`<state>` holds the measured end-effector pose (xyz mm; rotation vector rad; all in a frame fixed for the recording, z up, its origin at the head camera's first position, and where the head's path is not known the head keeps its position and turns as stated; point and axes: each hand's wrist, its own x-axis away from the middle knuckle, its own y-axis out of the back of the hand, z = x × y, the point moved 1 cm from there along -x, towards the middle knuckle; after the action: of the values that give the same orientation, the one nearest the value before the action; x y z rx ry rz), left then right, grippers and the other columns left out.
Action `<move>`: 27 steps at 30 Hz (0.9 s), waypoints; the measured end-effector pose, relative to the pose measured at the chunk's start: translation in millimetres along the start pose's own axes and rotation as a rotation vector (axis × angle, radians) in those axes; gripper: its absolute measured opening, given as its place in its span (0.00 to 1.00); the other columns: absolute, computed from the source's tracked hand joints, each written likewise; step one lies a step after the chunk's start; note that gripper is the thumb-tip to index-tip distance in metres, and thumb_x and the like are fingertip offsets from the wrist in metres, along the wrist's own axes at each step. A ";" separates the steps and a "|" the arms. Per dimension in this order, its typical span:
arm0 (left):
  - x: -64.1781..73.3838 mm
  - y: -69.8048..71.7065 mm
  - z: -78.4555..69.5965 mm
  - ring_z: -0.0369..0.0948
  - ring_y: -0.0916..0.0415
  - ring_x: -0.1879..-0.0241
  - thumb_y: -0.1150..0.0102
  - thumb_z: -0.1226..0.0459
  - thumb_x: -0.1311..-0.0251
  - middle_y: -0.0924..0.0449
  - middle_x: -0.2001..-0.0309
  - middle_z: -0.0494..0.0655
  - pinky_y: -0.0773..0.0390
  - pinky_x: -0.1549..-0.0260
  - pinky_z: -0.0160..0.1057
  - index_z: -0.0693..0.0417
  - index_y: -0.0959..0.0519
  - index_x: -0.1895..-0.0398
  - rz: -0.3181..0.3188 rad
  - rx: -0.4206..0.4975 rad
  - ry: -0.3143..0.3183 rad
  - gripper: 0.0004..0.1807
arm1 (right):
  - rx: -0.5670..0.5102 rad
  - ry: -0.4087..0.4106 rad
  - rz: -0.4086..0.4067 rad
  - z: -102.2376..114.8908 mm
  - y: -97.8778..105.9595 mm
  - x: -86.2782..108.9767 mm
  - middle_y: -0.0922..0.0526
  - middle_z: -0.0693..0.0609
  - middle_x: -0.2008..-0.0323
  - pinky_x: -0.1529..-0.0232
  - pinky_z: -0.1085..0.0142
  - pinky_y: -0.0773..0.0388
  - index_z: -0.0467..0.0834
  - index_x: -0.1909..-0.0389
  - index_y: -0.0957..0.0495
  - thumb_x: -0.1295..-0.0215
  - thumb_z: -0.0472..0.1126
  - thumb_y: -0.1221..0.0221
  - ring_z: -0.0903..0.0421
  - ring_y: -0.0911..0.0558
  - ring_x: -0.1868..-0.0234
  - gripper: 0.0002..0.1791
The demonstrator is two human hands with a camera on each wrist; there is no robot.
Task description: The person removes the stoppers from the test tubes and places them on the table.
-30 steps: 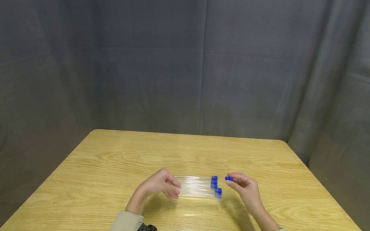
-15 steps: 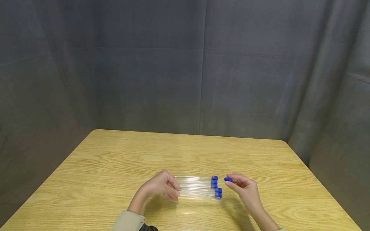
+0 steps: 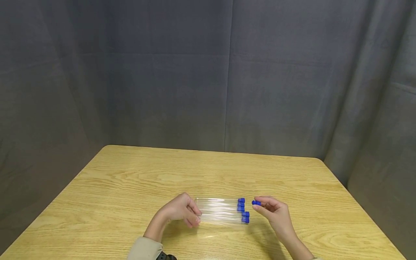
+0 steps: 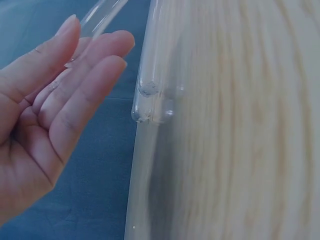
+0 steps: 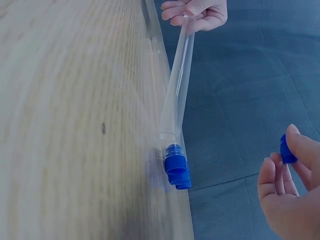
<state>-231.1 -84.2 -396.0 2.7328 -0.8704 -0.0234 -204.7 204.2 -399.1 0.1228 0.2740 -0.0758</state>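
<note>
My left hand pinches the rounded end of a clear test tube between thumb and fingertips. That tube has no cap, and its open mouth points toward the right side, sloping down close over the capped ends of other tubes. Several clear test tubes lie side by side on the table with blue caps at their right ends. Their rounded ends show in the left wrist view. My right hand pinches a loose blue cap above the table, just right of the capped ends.
The wood-grain table reaches out on all sides of the tubes. Dark grey curtains hang behind it and along both sides. A dark watch sits at the left wrist, below a beige sleeve.
My left hand has shifted slightly left and toward me with the uncapped tube. The right hand has moved a touch left, keeping hold of the blue cap. The lying tubes stay put.
</note>
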 end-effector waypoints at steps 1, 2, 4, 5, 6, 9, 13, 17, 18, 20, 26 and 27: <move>0.2 -0.2 -0.1 0.49 0.20 0.77 0.37 0.78 0.58 0.20 0.78 0.58 0.21 0.79 0.43 0.75 0.23 0.72 0.001 -0.002 -0.001 0.08 | -0.001 0.000 0.002 0.1 -0.1 0.0 0.21 0.54 0.66 0.67 0.72 0.24 0.30 0.65 0.22 0.51 0.29 0.37 0.62 0.25 0.70 0.11; 0.4 -0.3 -0.2 0.49 0.20 0.77 0.37 0.78 0.58 0.20 0.78 0.58 0.21 0.79 0.43 0.75 0.23 0.72 0.002 -0.004 -0.001 0.08 | -0.003 -0.001 0.003 0.2 -0.2 0.1 0.21 0.53 0.66 0.67 0.72 0.24 0.30 0.65 0.22 0.51 0.29 0.37 0.62 0.25 0.70 0.11; 0.6 -0.4 -0.2 0.49 0.21 0.78 0.37 0.78 0.57 0.20 0.78 0.58 0.21 0.79 0.42 0.74 0.22 0.71 -0.001 -0.012 -0.004 0.08 | -0.001 -0.007 0.005 0.5 -0.4 0.4 0.21 0.53 0.66 0.68 0.72 0.24 0.30 0.65 0.22 0.51 0.29 0.37 0.62 0.25 0.70 0.11; 0.6 -0.5 -0.3 0.49 0.21 0.78 0.37 0.78 0.57 0.20 0.78 0.58 0.21 0.79 0.42 0.74 0.22 0.71 -0.007 -0.018 -0.003 0.08 | 0.001 -0.009 0.007 0.7 -0.6 0.6 0.21 0.52 0.66 0.68 0.72 0.24 0.29 0.65 0.22 0.51 0.29 0.37 0.61 0.25 0.70 0.11; 0.6 -0.6 -0.3 0.49 0.21 0.78 0.37 0.77 0.57 0.21 0.78 0.58 0.21 0.80 0.42 0.74 0.22 0.71 -0.012 -0.025 -0.004 0.08 | 0.004 -0.014 0.007 1.0 -0.8 0.7 0.21 0.52 0.66 0.69 0.72 0.24 0.29 0.65 0.22 0.51 0.29 0.37 0.61 0.25 0.71 0.11; 0.7 -1.2 -1.5 0.49 0.21 0.78 0.37 0.77 0.56 0.21 0.78 0.58 0.21 0.80 0.42 0.74 0.22 0.71 -0.024 -0.058 -0.008 0.08 | 0.017 -0.028 0.005 2.2 -1.2 1.0 0.22 0.53 0.69 0.69 0.72 0.24 0.29 0.65 0.23 0.51 0.29 0.37 0.61 0.26 0.71 0.11; 1.9 -2.0 -5.3 0.49 0.21 0.79 0.39 0.79 0.57 0.21 0.79 0.57 0.21 0.80 0.42 0.74 0.22 0.72 -0.031 -0.099 -0.024 0.07 | 0.027 -0.037 0.004 3.4 -1.5 1.2 0.22 0.53 0.71 0.69 0.72 0.24 0.27 0.64 0.24 0.51 0.29 0.37 0.61 0.26 0.72 0.13; 2.5 -1.9 -6.8 0.48 0.21 0.79 0.41 0.80 0.58 0.21 0.79 0.58 0.21 0.80 0.41 0.75 0.23 0.72 -0.033 -0.130 -0.020 0.07 | 0.030 -0.038 0.004 3.4 -1.5 1.4 0.22 0.53 0.70 0.69 0.72 0.24 0.27 0.64 0.24 0.51 0.29 0.37 0.61 0.26 0.72 0.13; 2.6 -1.8 -6.8 0.48 0.21 0.79 0.41 0.80 0.59 0.21 0.78 0.57 0.21 0.80 0.41 0.75 0.23 0.71 -0.031 -0.139 -0.012 0.08 | 0.029 -0.038 0.005 3.2 -1.5 1.4 0.22 0.53 0.70 0.69 0.72 0.24 0.27 0.64 0.24 0.51 0.29 0.37 0.61 0.26 0.72 0.13; 2.9 -1.8 -6.7 0.47 0.21 0.79 0.43 0.80 0.60 0.21 0.77 0.56 0.21 0.80 0.40 0.74 0.22 0.70 -0.023 -0.159 0.002 0.09 | 0.031 -0.037 0.008 2.8 -1.4 1.6 0.22 0.53 0.70 0.69 0.72 0.24 0.27 0.64 0.24 0.51 0.29 0.37 0.61 0.26 0.72 0.13; 4.0 -2.0 -6.5 0.47 0.21 0.78 0.46 0.80 0.59 0.23 0.69 0.54 0.21 0.80 0.40 0.73 0.21 0.70 0.004 -0.221 0.015 0.10 | 0.038 -0.028 0.020 1.9 -1.7 1.8 0.22 0.53 0.70 0.69 0.73 0.25 0.27 0.64 0.24 0.51 0.29 0.38 0.61 0.26 0.71 0.13; 4.2 -2.1 -6.6 0.48 0.21 0.78 0.46 0.80 0.58 0.23 0.68 0.54 0.21 0.80 0.40 0.73 0.21 0.69 0.004 -0.224 0.017 0.09 | 0.039 -0.028 0.020 1.9 -1.8 1.7 0.22 0.53 0.70 0.69 0.73 0.25 0.27 0.64 0.24 0.51 0.29 0.38 0.61 0.26 0.71 0.13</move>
<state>-225.9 -83.3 -389.9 2.5198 -0.8152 -0.0908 -202.8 202.2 -397.9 0.1627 0.2434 -0.0625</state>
